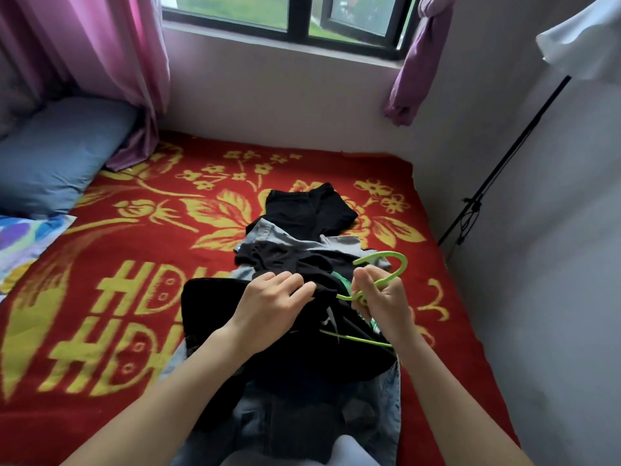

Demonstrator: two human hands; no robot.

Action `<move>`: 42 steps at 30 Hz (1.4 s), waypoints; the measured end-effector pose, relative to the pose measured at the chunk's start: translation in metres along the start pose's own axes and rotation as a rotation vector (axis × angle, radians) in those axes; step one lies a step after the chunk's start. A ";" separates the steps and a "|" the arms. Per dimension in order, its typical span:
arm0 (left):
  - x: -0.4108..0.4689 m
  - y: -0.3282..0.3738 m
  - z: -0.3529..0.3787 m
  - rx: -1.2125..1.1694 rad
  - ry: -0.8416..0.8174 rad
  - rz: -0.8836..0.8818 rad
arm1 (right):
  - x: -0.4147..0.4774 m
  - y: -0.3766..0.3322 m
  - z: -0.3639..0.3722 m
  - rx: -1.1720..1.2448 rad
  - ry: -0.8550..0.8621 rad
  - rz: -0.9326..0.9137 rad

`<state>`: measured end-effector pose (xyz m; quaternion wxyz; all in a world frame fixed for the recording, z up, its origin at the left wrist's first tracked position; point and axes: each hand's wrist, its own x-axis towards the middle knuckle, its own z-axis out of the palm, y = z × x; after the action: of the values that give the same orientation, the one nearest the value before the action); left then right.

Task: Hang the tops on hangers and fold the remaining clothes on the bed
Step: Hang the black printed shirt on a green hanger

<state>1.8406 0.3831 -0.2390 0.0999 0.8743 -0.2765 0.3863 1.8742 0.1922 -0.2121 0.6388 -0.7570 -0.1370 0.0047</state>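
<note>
Red-blanketed bed (134, 243): blue pillow (57, 153) far left, dark clothes pile (285, 257) centre.

Most of the green hanger (386, 254) is hidden inside the black top (302, 351) and behind the right hand (383, 297); only its hook and two thin stretches show. The jeans (391, 415) under the pile run off the bottom edge, and the blue pillow (57, 153) is cut by the left edge.

place: home bedroom | signs: bed (134, 297), pillow (57, 153), curtain (100, 45), window (285, 15)
</note>
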 end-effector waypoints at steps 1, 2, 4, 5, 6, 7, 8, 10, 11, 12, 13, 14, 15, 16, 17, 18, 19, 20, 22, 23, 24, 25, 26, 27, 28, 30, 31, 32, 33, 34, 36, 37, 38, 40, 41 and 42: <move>-0.001 0.001 0.003 -0.009 0.003 -0.014 | 0.001 0.000 0.010 -0.070 -0.011 -0.030; -0.002 0.001 0.004 -0.019 -0.004 -0.023 | 0.002 -0.001 0.018 -0.143 -0.012 -0.067; 0.000 -0.002 0.005 -0.040 -0.027 -0.056 | 0.005 -0.004 0.030 -0.207 0.041 -0.133; 0.001 -0.003 0.004 -0.051 -0.036 -0.084 | 0.007 -0.006 0.032 -0.180 0.076 -0.166; 0.002 -0.005 0.003 -0.062 -0.041 -0.119 | 0.008 -0.006 0.032 -0.189 0.138 -0.242; 0.003 -0.007 0.001 -0.079 -0.038 -0.158 | 0.008 -0.003 0.031 -0.269 0.226 -0.367; 0.003 -0.009 -0.001 -0.102 -0.027 -0.198 | 0.008 0.002 0.029 -0.379 0.313 -0.514; 0.003 -0.017 -0.007 -0.149 0.009 -0.267 | 0.000 0.014 0.027 -0.521 0.395 -0.751; 0.002 -0.022 -0.010 -0.168 0.025 -0.294 | -0.006 0.021 0.025 -0.564 0.383 -0.810; 0.002 -0.026 -0.013 -0.188 0.037 -0.318 | -0.010 0.030 0.023 -0.603 0.342 -0.849; 0.003 -0.031 -0.015 -0.207 0.048 -0.341 | -0.014 0.040 0.021 -0.639 0.277 -0.868; 0.004 -0.034 -0.017 -0.220 0.061 -0.359 | -0.017 0.051 0.021 -0.665 0.199 -0.851; 0.005 -0.035 -0.018 -0.229 0.075 -0.373 | -0.019 0.060 0.020 -0.694 0.128 -0.809; 0.005 -0.036 -0.019 -0.236 0.085 -0.382 | -0.019 0.067 0.020 -0.737 0.062 -0.745; 0.006 -0.035 -0.019 -0.246 0.091 -0.387 | -0.020 0.074 0.020 -0.786 0.017 -0.669; 0.006 -0.035 -0.020 -0.258 0.095 -0.391 | -0.020 0.079 0.018 -0.848 -0.040 -0.591; 0.006 -0.034 -0.020 -0.272 0.098 -0.392 | -0.020 0.084 0.017 -0.908 -0.104 -0.514; 0.005 -0.033 -0.021 -0.288 0.100 -0.395 | -0.021 0.085 0.017 -0.957 -0.188 -0.425; 0.004 -0.032 -0.021 -0.327 0.100 -0.407 | -0.019 0.085 0.015 -1.022 -0.328 -0.193; 0.004 -0.032 -0.022 -0.346 0.101 -0.418 | -0.017 0.089 0.013 -1.082 -0.386 -0.067; 0.003 -0.033 -0.023 -0.360 0.105 -0.430 | -0.016 0.094 0.010 -1.159 -0.422 0.027; 0.002 -0.035 -0.026 -0.369 0.113 -0.442 | -0.015 0.099 0.004 -1.237 -0.464 0.107; -0.001 -0.039 -0.029 -0.373 0.120 -0.455 | -0.014 0.102 -0.005 -1.301 -0.485 0.132; -0.005 -0.044 -0.032 -0.381 0.127 -0.470 | -0.013 0.105 -0.015 -1.344 -0.473 0.115; -0.010 -0.051 -0.036 -0.399 0.133 -0.479 | -0.013 0.104 -0.029 -1.342 -0.446 0.035; -0.020 -0.065 -0.044 -0.450 0.124 -0.465 | -0.008 0.100 -0.062 -1.377 -0.422 -0.170; -0.026 -0.070 -0.047 -0.478 0.101 -0.444 | -0.006 0.092 -0.078 -1.423 -0.389 -0.274; -0.032 -0.074 -0.048 -0.509 0.068 -0.421 | -0.001 0.083 -0.093 -1.451 -0.387 -0.356; -0.038 -0.077 -0.049 -0.536 0.030 -0.400 | 0.003 0.074 -0.105 -1.463 -0.393 -0.429; -0.043 -0.079 -0.048 -0.551 -0.005 -0.384 | 0.008 0.061 -0.115 -1.448 -0.393 -0.482; -0.050 -0.081 -0.044 -0.536 -0.048 -0.369 | 0.012 0.041 -0.123 -1.378 -0.356 -0.509; -0.050 -0.081 -0.041 -0.496 -0.052 -0.358 | 0.013 0.033 -0.123 -1.306 -0.344 -0.500; -0.048 -0.080 -0.040 -0.434 -0.044 -0.346 | 0.012 0.026 -0.121 -1.216 -0.337 -0.481; -0.043 -0.079 -0.038 -0.316 0.006 -0.345 | 0.011 0.015 -0.117 -1.116 -0.344 -0.451; -0.039 -0.078 -0.038 -0.284 0.041 -0.366 | 0.010 0.011 -0.115 -1.106 -0.372 -0.434; -0.036 -0.078 -0.039 -0.259 0.072 -0.391 | 0.009 0.008 -0.113 -1.094 -0.410 -0.409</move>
<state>1.8406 0.4777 -0.2363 0.2941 0.8768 -0.1453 0.3515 1.9047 0.0836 -0.1977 0.1069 -0.9170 -0.3818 -0.0433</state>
